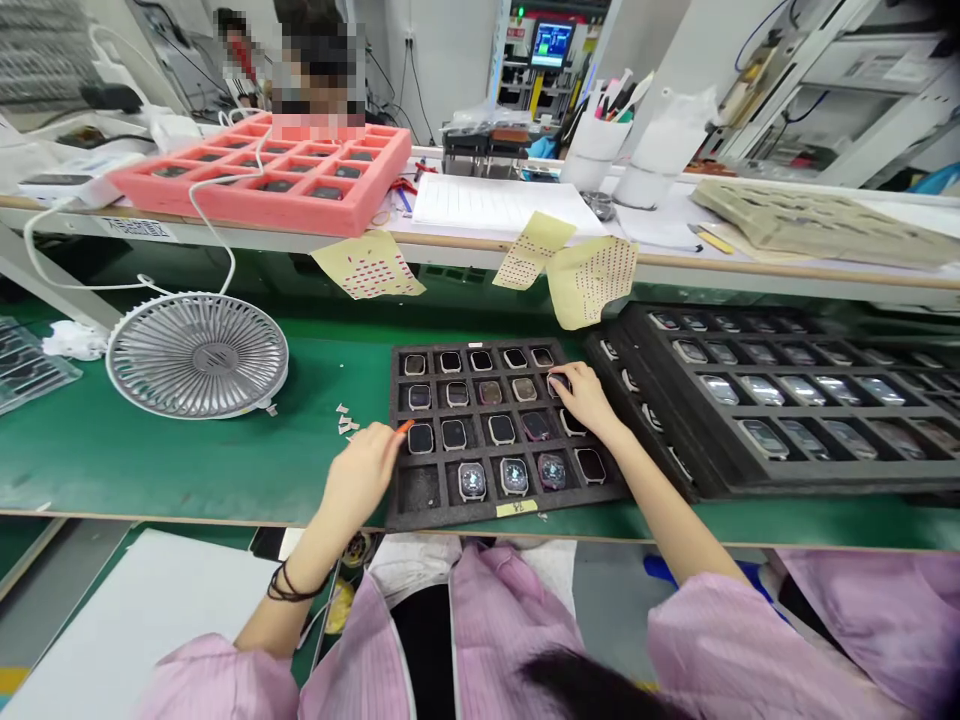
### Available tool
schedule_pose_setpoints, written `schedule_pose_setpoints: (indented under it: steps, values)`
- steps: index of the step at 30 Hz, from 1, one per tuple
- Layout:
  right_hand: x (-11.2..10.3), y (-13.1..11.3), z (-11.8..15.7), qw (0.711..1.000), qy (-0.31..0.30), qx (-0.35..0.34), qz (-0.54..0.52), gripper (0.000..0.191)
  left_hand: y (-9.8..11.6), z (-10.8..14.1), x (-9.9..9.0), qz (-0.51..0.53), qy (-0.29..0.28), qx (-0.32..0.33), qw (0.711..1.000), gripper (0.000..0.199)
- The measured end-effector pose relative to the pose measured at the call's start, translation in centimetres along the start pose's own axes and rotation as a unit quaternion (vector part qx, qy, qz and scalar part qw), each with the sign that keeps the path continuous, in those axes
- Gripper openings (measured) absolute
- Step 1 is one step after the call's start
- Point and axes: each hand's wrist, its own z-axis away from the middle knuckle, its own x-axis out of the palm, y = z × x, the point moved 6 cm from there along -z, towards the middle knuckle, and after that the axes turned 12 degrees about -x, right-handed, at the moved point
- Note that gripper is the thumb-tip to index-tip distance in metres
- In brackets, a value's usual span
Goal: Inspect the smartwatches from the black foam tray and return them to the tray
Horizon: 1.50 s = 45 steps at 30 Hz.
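A black foam tray (417, 518) of smartwatches lies on the green bench in front of me. My right hand (587, 400) reaches over its right edge, with fingertips closed on a smartwatch (556, 384) in the second row. At the tray's left edge is my left hand (363, 468), fingers pinched together with a small orange thing (406, 426) showing at their tips; its kind is unclear. Beside that hand sits a dark-screened smartwatch (421, 438). Along the front row, several watches, such as a lit smartwatch (472, 481), show their screens. The front-left compartment (418, 488) holds no watch.
More black foam trays (720, 478) of watches are stacked to the right. A round grey fan (198, 356) stands at left, near small white scraps (346, 424). The shelf ahead carries a pink foam tray (315, 213), papers (502, 203) and a pen cup (592, 150). A person (319, 60) is beyond.
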Motion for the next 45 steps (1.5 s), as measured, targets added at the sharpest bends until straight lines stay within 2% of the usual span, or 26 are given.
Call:
schedule_pose_setpoints:
  steps: [2,4,6,7,10,15,19,21,24,28,33,36,40,45]
  values:
    - [-0.4,-3.1,1.8,0.999,0.007,-0.039,0.001,0.020,3.6,1.9,0.2,0.037,0.000,0.152,0.988,0.033]
    - [-0.4,-7.0,4.1,0.996,-0.005,-0.090,-0.014,0.017,6.4,3.8,0.7,0.059,-0.019,0.258,0.964,0.030]
    - [0.0,-11.1,6.7,0.982,-0.025,-0.185,-0.012,0.019,7.9,4.9,1.4,0.058,-0.036,0.300,0.952,0.028]
    - [0.3,-12.6,7.9,0.977,-0.037,-0.211,-0.007,0.021,8.3,5.1,1.8,0.053,-0.042,0.304,0.950,0.028]
    - [1.2,-14.9,10.5,0.970,-0.061,-0.234,0.007,0.029,8.7,5.3,2.6,0.040,-0.049,0.300,0.952,0.029]
    - [1.8,-14.7,12.6,0.974,-0.071,-0.214,-0.010,0.034,8.3,5.9,2.6,0.044,-0.067,0.301,0.950,0.030]
    - [0.5,-13.8,13.4,0.984,-0.008,-0.175,-0.044,0.027,7.8,6.7,1.7,0.085,-0.079,0.333,0.936,0.026]
    - [-0.1,-12.9,13.5,0.990,0.026,-0.136,-0.018,0.024,7.4,6.6,1.4,0.091,-0.071,0.324,0.939,0.027]
    - [0.0,-12.1,13.6,0.994,0.017,-0.103,0.028,0.026,7.1,6.0,1.3,0.081,-0.055,0.298,0.949,0.028]
    - [0.4,-12.0,14.6,0.993,0.005,-0.109,0.035,0.023,7.4,5.5,1.5,0.071,-0.044,0.291,0.953,0.029]
    - [-1.1,-12.4,15.7,0.990,0.087,-0.113,0.016,0.019,7.3,5.5,1.2,0.084,-0.030,0.286,0.954,0.032]
    - [-1.5,-11.8,14.9,0.991,0.101,-0.088,0.029,0.016,7.0,5.4,1.0,0.089,-0.027,0.280,0.956,0.034]
    - [-1.3,-10.6,12.7,0.993,0.072,-0.081,0.042,0.017,6.8,5.3,0.8,0.093,-0.018,0.280,0.955,0.033]
    - [-0.9,-8.4,7.8,0.994,0.032,-0.075,0.077,0.015,6.3,5.0,0.4,0.118,-0.015,0.255,0.959,0.034]
